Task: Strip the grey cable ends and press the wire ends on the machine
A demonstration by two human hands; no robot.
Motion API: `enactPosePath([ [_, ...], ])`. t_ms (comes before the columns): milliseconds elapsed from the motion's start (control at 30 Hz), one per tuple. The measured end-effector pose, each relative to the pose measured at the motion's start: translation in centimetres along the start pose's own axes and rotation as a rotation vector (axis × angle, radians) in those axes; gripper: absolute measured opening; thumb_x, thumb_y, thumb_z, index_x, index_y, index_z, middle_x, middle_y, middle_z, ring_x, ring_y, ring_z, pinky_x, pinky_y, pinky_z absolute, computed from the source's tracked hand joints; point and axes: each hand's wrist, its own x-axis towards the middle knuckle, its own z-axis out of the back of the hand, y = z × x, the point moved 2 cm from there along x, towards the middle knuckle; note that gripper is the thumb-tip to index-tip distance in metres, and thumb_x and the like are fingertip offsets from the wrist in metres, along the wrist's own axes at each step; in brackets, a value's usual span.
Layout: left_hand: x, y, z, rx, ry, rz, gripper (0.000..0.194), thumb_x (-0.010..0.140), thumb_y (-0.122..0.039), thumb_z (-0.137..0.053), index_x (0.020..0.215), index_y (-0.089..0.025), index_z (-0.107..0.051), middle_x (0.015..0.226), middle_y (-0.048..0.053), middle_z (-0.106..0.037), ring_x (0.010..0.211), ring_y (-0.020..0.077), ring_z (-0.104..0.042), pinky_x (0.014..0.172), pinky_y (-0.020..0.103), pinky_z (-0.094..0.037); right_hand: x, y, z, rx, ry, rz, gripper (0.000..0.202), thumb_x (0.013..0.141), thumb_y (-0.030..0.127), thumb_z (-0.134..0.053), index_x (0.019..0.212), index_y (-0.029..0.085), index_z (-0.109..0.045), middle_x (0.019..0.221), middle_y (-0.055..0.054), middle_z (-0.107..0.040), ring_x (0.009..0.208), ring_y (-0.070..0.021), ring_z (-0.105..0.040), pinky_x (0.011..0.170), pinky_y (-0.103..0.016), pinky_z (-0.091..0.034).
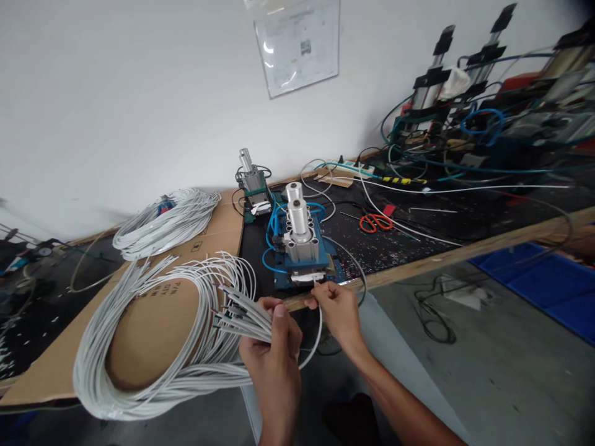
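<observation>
My left hand (pixel 274 341) is closed around a bundle of grey-white cables (pixel 246 313), their cut ends with dark and coloured wire tips pointing up and left. From that bundle the cables run left into a large coil (pixel 93 365). In my right hand (pixel 337 313) the thumb and forefinger pinch a single cable (pixel 320 328) near its end. That end is at the front opening of a small pneumatic press (pixel 300 241) with a silver cylinder and blue base; whether it lies inside the opening I cannot tell.
A second cable coil (pixel 167 220) lies on the cardboard (pixel 195 248) behind. Another small press (pixel 253 183) stands farther back. Orange-handled scissors (pixel 375 223), loose cables and a power strip (pixel 351 167) lie right on the black bench. More machines (pixel 432 93) stand at far right.
</observation>
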Motion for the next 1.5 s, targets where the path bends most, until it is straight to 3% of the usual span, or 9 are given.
enactPosePath([
  [667, 0.2, 0.5, 0.0, 0.002, -0.003, -0.011, 0.025, 0.084, -0.036, -0.079, 0.081, -0.017, -0.062, 0.049, -0.010, -0.037, 0.041, 0.0040, -0.029, 0.040, 0.012, -0.028, 0.2, -0.5, -0.1, 0.052, 0.007, 0.028, 0.029, 0.077, 0.037, -0.062, 0.052, 0.023, -0.055, 0.048, 0.000, -0.064, 0.047, -0.0185, -0.060, 0.064, -0.032, -0.051],
  [833, 0.3, 0.9, 0.6, 0.006, 0.023, -0.001, 0.023, 0.084, -0.036, -0.079, 0.084, -0.018, -0.064, 0.050, -0.009, -0.040, 0.042, 0.0047, -0.033, 0.042, 0.013, -0.030, -1.7, 0.5, 0.5, 0.067, 0.046, 0.072, 0.031, 0.080, 0.037, -0.062, 0.053, 0.023, -0.056, 0.050, -0.001, -0.066, 0.056, -0.0214, -0.069, 0.062, -0.029, -0.052],
  [1033, -0.1, 1.1, 1.2, -0.002, 0.157, -0.006, 0.015, 0.085, -0.031, -0.078, 0.091, -0.020, -0.069, 0.063, -0.004, -0.054, 0.052, 0.0072, -0.047, 0.051, 0.017, -0.041, -5.0, 1.8, 2.6, -0.003, 0.020, 0.273, 0.024, 0.090, 0.034, -0.061, 0.071, 0.022, -0.069, 0.057, -0.001, -0.073, 0.053, -0.0183, -0.071, 0.057, -0.024, -0.053],
  [1200, -0.5, 1.9, 1.1, 0.101, 0.158, 0.071, 0.015, 0.087, -0.033, -0.076, 0.089, -0.021, -0.069, 0.063, -0.004, -0.058, 0.057, 0.0103, -0.053, 0.061, 0.021, -0.045, -5.7, 2.8, 3.9, -0.088, 0.005, 0.398, 0.021, 0.092, 0.027, -0.061, 0.074, 0.023, -0.070, 0.057, 0.001, -0.073, 0.049, -0.0156, -0.069, 0.054, -0.022, -0.051],
  [1367, -0.6, 2.6, 1.1, 0.374, 0.268, 0.086, 0.025, 0.087, -0.041, -0.074, 0.078, -0.017, -0.068, 0.069, 0.002, -0.066, 0.068, 0.0158, -0.061, 0.069, 0.026, -0.048, -5.9, 0.2, 7.2, -0.435, 0.155, 0.439, 0.039, 0.093, 0.028, -0.048, 0.055, 0.023, -0.054, 0.045, 0.002, -0.060, 0.039, -0.0136, -0.058, 0.044, -0.023, -0.039],
  [1433, -0.7, 2.8, 1.0, 0.426, 0.315, 0.124, 0.030, 0.085, -0.044, -0.074, 0.075, -0.017, -0.067, 0.069, 0.003, -0.065, 0.068, 0.0167, -0.060, 0.068, 0.027, -0.049, -5.7, -1.3, 8.8, -0.631, 0.284, 0.422, 0.036, 0.088, 0.027, -0.050, 0.052, 0.024, -0.052, 0.040, 0.002, -0.056, 0.035, -0.0138, -0.054, 0.042, -0.025, -0.032],
  [1500, -0.9, 3.2, 0.9, 0.428, 0.344, 0.190, 0.032, 0.082, -0.047, -0.076, 0.076, -0.016, -0.067, 0.068, 0.002, -0.063, 0.065, 0.0163, -0.058, 0.065, 0.027, -0.049, -5.4, -1.6, 10.2, -0.775, 0.261, 0.397, 0.037, 0.086, 0.030, -0.053, 0.049, 0.023, -0.050, 0.039, 0.001, -0.054, 0.034, -0.0150, -0.052, 0.043, -0.028, -0.027],
])
